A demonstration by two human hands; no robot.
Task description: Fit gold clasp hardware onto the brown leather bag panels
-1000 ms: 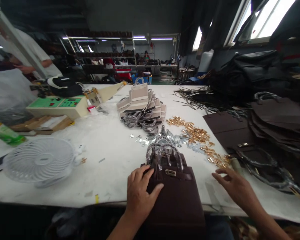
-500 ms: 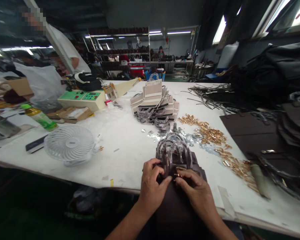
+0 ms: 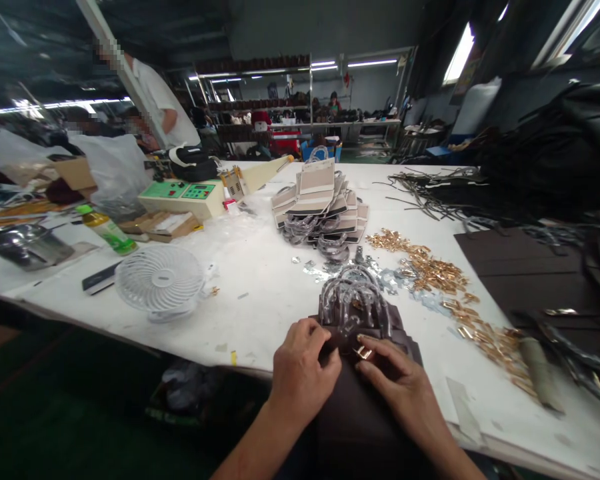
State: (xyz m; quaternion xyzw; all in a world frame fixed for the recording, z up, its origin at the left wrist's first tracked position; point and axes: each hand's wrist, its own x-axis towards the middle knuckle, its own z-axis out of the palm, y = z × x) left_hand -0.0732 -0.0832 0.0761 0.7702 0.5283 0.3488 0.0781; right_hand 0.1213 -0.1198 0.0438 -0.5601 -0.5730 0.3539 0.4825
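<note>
A dark brown bag panel (image 3: 353,420) hangs toward me over the table's front edge, on top of other brown panels. Their plastic-wrapped handles (image 3: 383,310) arch up behind my hands. My left hand (image 3: 300,367) is curled with its fingers pinching the panel's upper edge by the handle base. Between thumb and fingertips, my right hand (image 3: 400,380) grips a small gold metal clasp (image 3: 364,352) just over the panel. Loose gold clasps (image 3: 437,273) lie in a long heap to the right. Thin silver metal plates (image 3: 387,279) are scattered beside them.
Beige-and-brown panels with wrapped handles (image 3: 317,193) are piled mid-table. A white fan (image 3: 160,280), a bottle (image 3: 107,230) and a machine with a green control panel (image 3: 180,193) are at left. More brown panels (image 3: 523,267) lie at right. Another person (image 3: 163,100) stands behind, left.
My right hand has drawn the gold clasp slightly back from the handle base, where more of it shows. My left hand's fingers have shifted slightly. The view has turned a little left.
</note>
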